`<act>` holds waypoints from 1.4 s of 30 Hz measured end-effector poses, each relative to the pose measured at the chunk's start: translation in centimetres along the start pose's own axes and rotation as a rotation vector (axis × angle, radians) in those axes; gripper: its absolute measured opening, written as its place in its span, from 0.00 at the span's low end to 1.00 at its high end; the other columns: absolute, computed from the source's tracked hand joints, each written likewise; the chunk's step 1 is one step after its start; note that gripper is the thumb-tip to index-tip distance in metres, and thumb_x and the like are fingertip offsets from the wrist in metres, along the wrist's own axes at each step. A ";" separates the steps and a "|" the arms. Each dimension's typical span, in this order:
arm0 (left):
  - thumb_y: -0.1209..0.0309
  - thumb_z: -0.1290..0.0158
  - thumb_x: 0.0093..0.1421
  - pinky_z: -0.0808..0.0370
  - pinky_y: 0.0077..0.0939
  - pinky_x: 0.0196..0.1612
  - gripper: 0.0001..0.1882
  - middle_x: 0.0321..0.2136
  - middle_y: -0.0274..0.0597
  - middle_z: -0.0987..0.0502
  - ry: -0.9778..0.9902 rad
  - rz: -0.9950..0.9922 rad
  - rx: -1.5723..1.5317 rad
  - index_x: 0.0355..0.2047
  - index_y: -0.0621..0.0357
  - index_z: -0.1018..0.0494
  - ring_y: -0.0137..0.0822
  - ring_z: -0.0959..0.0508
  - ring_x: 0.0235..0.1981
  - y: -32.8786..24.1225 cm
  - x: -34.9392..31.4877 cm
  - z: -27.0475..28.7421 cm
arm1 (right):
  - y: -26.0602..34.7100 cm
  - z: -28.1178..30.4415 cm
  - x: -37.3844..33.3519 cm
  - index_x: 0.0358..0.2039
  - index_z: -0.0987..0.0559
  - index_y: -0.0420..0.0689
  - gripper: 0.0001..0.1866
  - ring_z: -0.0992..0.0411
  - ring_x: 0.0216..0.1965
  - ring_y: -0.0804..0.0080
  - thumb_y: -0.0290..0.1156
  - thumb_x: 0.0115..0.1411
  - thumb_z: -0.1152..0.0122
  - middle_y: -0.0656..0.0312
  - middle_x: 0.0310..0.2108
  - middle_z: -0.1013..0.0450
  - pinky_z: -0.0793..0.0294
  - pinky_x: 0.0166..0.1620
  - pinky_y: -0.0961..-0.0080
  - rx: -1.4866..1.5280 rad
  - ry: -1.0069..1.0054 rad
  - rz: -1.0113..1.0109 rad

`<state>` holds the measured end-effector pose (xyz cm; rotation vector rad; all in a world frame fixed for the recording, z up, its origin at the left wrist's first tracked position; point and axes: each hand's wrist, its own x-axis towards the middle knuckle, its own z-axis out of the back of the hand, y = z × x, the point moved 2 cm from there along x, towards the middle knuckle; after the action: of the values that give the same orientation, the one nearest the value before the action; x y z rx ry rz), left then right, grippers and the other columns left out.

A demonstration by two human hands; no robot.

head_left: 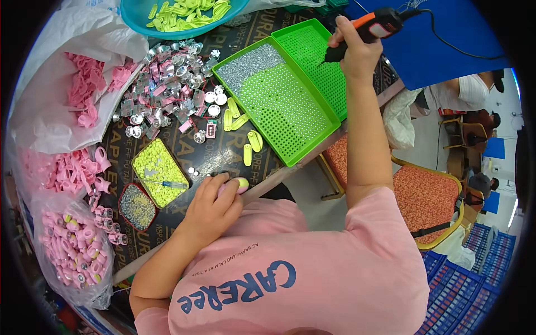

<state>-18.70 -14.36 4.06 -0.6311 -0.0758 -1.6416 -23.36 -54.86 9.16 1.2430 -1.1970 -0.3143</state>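
Note:
My right hand point(357, 53) is wrapped round a black and orange electric screwdriver point(374, 27) with a cable at its rear end. Its thin bit points down over the far green perforated tray point(335, 97). Beside it, a second green tray point(296, 125) has small silver screws point(251, 64) heaped at its far end. Near the table's front edge my left hand point(215, 204) is closed on a small rounded pink and yellow-green plastic piece point(241, 186). The fingers partly hide that piece. A few loose yellow-green oval parts point(247, 154) lie between this hand and the trays.
Clear lamp assemblies point(173, 84) are piled at the far left. A teal bowl point(245, 6) of yellow-green parts stands behind. Bags point(42, 106) of pink parts line the left side. A blue-handled screwdriver point(176, 185) lies across a tray of yellow-green pieces point(159, 159). Chairs point(427, 198) stand right.

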 end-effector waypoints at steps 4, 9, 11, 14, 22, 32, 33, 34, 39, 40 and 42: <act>0.77 0.38 0.49 0.22 0.51 0.47 0.15 0.48 0.58 0.25 0.046 -0.006 -0.050 0.37 0.66 0.28 0.56 0.24 0.49 0.2 -0.2 0.0 | -0.3 -1.1 -0.5 0.25 0.23 0.39 0.10 0.28 0.18 0.70 0.25 0.59 0.29 0.60 0.19 0.27 0.27 0.26 0.71 -0.075 0.043 -0.045; 0.77 0.37 0.48 0.22 0.51 0.47 0.15 0.48 0.58 0.25 0.063 -0.019 -0.100 0.36 0.66 0.28 0.56 0.23 0.48 0.2 -0.2 0.2 | -1.3 -1.1 -1.0 0.25 0.18 0.39 0.11 0.26 0.18 0.77 0.30 0.56 0.25 0.64 0.18 0.24 0.29 0.25 0.80 -0.040 0.045 -0.035; 0.77 0.37 0.48 0.21 0.50 0.47 0.15 0.48 0.58 0.25 0.069 -0.026 -0.099 0.36 0.66 0.28 0.56 0.23 0.48 0.3 -0.4 0.2 | -1.4 -1.1 -0.9 0.27 0.17 0.38 0.10 0.26 0.18 0.78 0.31 0.57 0.25 0.64 0.18 0.24 0.29 0.24 0.80 -0.020 0.060 -0.024; 0.76 0.37 0.48 0.20 0.49 0.46 0.14 0.47 0.56 0.25 0.067 -0.039 -0.098 0.34 0.66 0.27 0.55 0.23 0.48 0.3 -0.4 0.2 | -0.8 -1.5 -1.0 0.25 0.23 0.38 0.10 0.28 0.18 0.70 0.25 0.59 0.30 0.60 0.18 0.27 0.26 0.27 0.71 -0.102 0.054 -0.028; 0.76 0.37 0.48 0.19 0.48 0.46 0.10 0.48 0.52 0.24 0.048 -0.045 -0.083 0.30 0.64 0.26 0.56 0.22 0.48 0.0 -0.8 0.4 | -0.3 -1.7 -1.2 0.26 0.23 0.38 0.09 0.28 0.18 0.71 0.24 0.60 0.31 0.60 0.18 0.27 0.26 0.27 0.72 -0.031 0.066 -0.009; 0.67 0.41 0.52 0.21 0.56 0.52 0.09 0.53 0.43 0.25 0.086 -0.081 0.063 0.34 0.50 0.23 0.59 0.25 0.54 -0.7 -2.0 -0.7 | 7.7 -5.2 -5.0 0.31 0.27 0.48 0.13 0.36 0.25 0.75 0.42 0.69 0.46 0.68 0.24 0.35 0.33 0.38 0.68 0.565 0.301 -0.363; 0.68 0.41 0.53 0.21 0.51 0.49 0.13 0.48 0.46 0.25 0.056 -0.068 0.064 0.39 0.57 0.24 0.57 0.24 0.49 -0.6 -1.8 -0.7 | 8.4 -6.5 -6.7 0.32 0.27 0.49 0.14 0.37 0.25 0.75 0.44 0.69 0.47 0.69 0.23 0.35 0.33 0.38 0.69 0.599 0.408 -0.410; 0.69 0.41 0.54 0.22 0.46 0.46 0.17 0.43 0.50 0.25 0.021 -0.062 0.061 0.44 0.63 0.25 0.54 0.23 0.45 -0.7 -1.7 -0.8 | 9.0 -7.8 -8.5 0.34 0.27 0.49 0.15 0.37 0.24 0.75 0.47 0.70 0.48 0.69 0.24 0.35 0.33 0.36 0.68 0.643 0.472 -0.453; 0.69 0.42 0.54 0.21 0.45 0.45 0.19 0.43 0.47 0.27 -0.034 -0.032 0.119 0.45 0.64 0.25 0.54 0.25 0.45 -0.6 -2.3 -2.1 | 9.6 -12.6 -15.3 0.37 0.33 0.47 0.13 0.35 0.21 0.73 0.42 0.67 0.44 0.65 0.22 0.34 0.30 0.31 0.67 0.558 0.696 -0.433; 0.70 0.42 0.52 0.21 0.47 0.45 0.18 0.47 0.43 0.29 -0.055 -0.030 0.139 0.44 0.62 0.22 0.56 0.27 0.49 -0.6 -2.5 -2.3 | 9.7 -12.8 -15.9 0.37 0.33 0.47 0.12 0.35 0.21 0.72 0.40 0.66 0.43 0.64 0.22 0.34 0.30 0.31 0.67 0.505 0.710 -0.444; 0.69 0.42 0.53 0.21 0.46 0.45 0.19 0.43 0.45 0.28 -0.059 -0.014 0.127 0.44 0.63 0.24 0.54 0.26 0.47 -0.6 -2.9 -2.5 | 10.0 -13.2 -16.9 0.36 0.34 0.46 0.11 0.34 0.20 0.71 0.33 0.63 0.40 0.62 0.21 0.33 0.29 0.31 0.67 0.433 0.714 -0.493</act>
<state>-20.03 -12.70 0.84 -0.5834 -0.2262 -1.6178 -23.41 -31.23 10.71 1.8243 -0.3343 0.0526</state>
